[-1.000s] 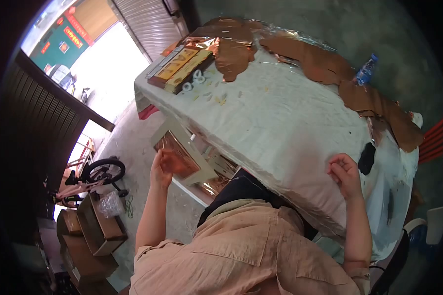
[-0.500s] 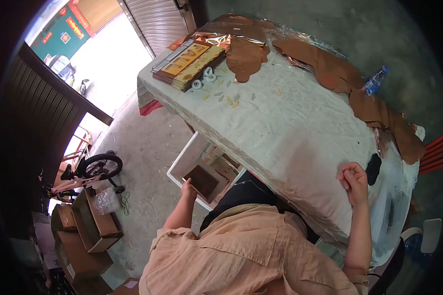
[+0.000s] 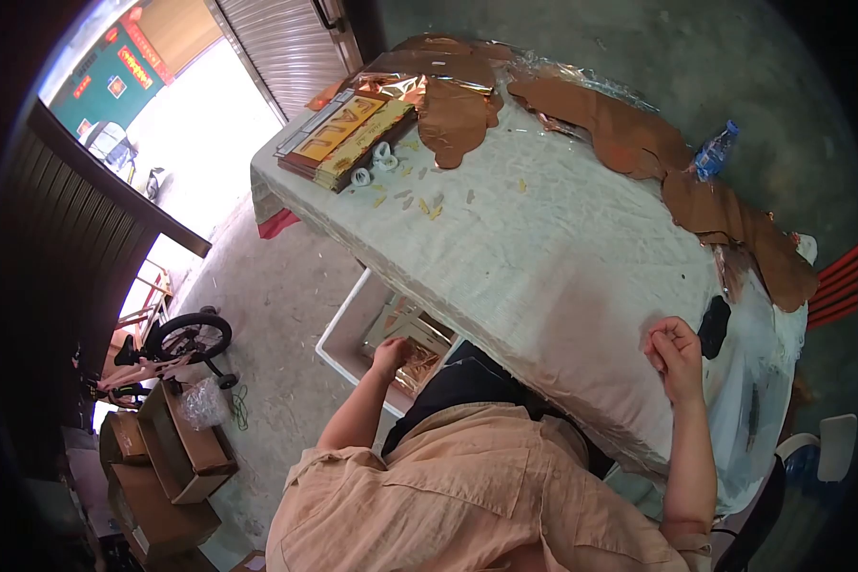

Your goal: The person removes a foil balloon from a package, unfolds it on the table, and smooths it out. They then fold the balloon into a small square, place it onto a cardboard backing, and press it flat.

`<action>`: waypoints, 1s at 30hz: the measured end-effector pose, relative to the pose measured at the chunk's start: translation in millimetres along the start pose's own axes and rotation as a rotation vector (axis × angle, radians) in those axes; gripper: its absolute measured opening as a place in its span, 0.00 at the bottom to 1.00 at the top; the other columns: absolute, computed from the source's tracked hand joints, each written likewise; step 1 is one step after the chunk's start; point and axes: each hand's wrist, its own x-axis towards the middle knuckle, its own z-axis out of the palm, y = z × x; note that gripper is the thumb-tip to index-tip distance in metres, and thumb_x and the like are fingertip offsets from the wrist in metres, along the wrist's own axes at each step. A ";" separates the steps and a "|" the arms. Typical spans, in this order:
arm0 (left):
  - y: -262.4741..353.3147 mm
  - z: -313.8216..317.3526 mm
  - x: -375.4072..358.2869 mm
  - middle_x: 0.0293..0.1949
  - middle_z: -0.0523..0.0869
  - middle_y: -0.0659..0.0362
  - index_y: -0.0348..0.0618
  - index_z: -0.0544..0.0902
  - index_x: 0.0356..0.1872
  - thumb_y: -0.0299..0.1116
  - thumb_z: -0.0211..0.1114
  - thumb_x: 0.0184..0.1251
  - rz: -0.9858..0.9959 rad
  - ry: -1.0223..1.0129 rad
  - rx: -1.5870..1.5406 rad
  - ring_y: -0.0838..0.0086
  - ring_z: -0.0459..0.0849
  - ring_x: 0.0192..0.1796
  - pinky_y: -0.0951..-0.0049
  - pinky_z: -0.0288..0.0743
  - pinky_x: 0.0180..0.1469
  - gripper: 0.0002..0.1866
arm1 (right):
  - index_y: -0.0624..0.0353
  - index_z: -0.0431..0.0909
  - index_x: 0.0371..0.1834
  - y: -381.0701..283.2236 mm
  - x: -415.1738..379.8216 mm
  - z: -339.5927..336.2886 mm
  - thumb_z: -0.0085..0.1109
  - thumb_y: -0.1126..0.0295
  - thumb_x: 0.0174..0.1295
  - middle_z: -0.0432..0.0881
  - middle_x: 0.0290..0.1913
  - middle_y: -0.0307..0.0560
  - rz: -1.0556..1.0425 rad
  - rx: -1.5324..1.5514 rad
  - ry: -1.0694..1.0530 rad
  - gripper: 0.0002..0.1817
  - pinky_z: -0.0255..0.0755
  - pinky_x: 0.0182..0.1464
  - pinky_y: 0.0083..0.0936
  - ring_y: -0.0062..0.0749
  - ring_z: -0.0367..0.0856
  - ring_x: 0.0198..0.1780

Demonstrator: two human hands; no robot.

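Note:
My left hand [image 3: 391, 356] is over a white box [image 3: 341, 319] beside the table, its fingers curled closed; whatever they hold, if anything, is hidden. Inside that box lie flat pieces and a shiny copper-coloured sheet [image 3: 416, 370], close to my fingers. On the right, my right hand [image 3: 675, 355] is at the cloth-covered table [image 3: 505, 257] with fingers bent and tips together; I cannot make out anything in them. Just beyond it lies a small black object [image 3: 714, 327].
Brown sheets [image 3: 601, 124] line the table's far edge, with a plastic bottle [image 3: 716, 151] beside them. A stack of printed packs [image 3: 343, 138], white rings [image 3: 383, 157] and small yellow and grey pieces lie at the far left. Cardboard boxes [image 3: 176, 448] and a bicycle [image 3: 186, 343] stand on the floor.
My left hand has moved up and right over the white box. The dark brown board beside it is no longer visible; the copper-coloured sheet shows there. My right hand has barely moved.

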 end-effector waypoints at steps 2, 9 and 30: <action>18.4 10.5 -26.6 0.39 0.85 0.59 0.41 0.78 0.51 0.35 0.60 0.66 0.049 -0.079 0.174 0.71 0.84 0.38 0.73 0.76 0.38 0.15 | 0.61 0.74 0.39 7.3 0.8 9.8 0.54 0.79 0.64 0.78 0.27 0.38 -0.116 -0.138 0.080 0.03 0.59 0.25 0.10 0.11 0.67 0.23; 204.7 69.5 -164.7 0.36 0.86 0.63 0.39 0.84 0.42 0.39 0.60 0.70 0.273 -0.639 0.657 0.81 0.84 0.37 0.78 0.76 0.39 0.13 | 0.61 0.74 0.40 10.6 -1.0 11.7 0.55 0.81 0.61 0.75 0.31 0.32 -0.160 -0.409 0.113 0.06 0.67 0.33 0.11 0.10 0.71 0.32; 369.3 206.2 -19.9 0.42 0.84 0.48 0.39 0.84 0.36 0.29 0.54 0.63 1.392 0.453 1.512 0.54 0.81 0.49 0.58 0.79 0.47 0.10 | 0.62 0.76 0.34 6.8 -0.7 18.2 0.60 0.76 0.58 0.78 0.27 0.42 -0.249 -0.583 0.103 0.04 0.68 0.28 0.19 0.19 0.74 0.25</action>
